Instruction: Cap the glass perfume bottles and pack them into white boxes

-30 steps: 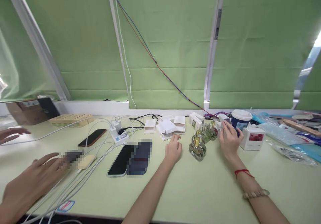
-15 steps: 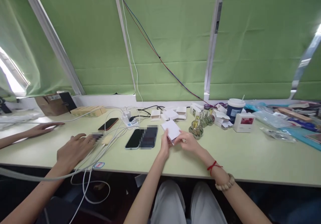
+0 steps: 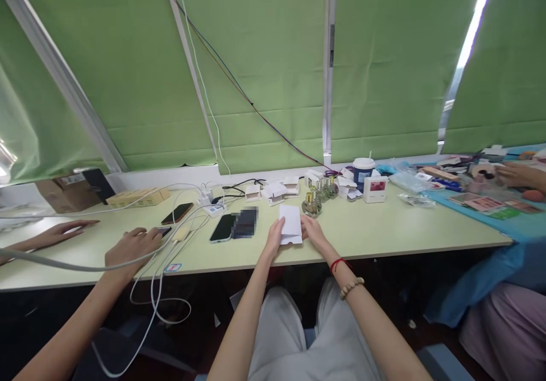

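A flat white cardboard box (image 3: 290, 222) is held between my two hands just over the table's front part. My left hand (image 3: 275, 236) grips its left edge, the thumb lying on the near face. On the opposite edge, my right hand (image 3: 313, 232) has its fingers closed; some of them are hidden behind the box. At the box's lower end a small flap shows. Just beyond my right hand stand several glass bottles (image 3: 311, 205) with gold tops. Small white boxes (image 3: 275, 192), some with open ends, lie behind the held one.
Two phones (image 3: 222, 228) lie side by side left of my hands. A co-worker's hand (image 3: 134, 247) rests among white cables (image 3: 161, 264) farther left. A lidded cup (image 3: 362, 173) and a printed white box (image 3: 376, 189) stand at right. Another person's hand (image 3: 522, 176) is far right.
The box has turned from slanted to nearly upright in my view, its lower flap now showing. My right hand has shifted along its right edge. The camera has swung right.
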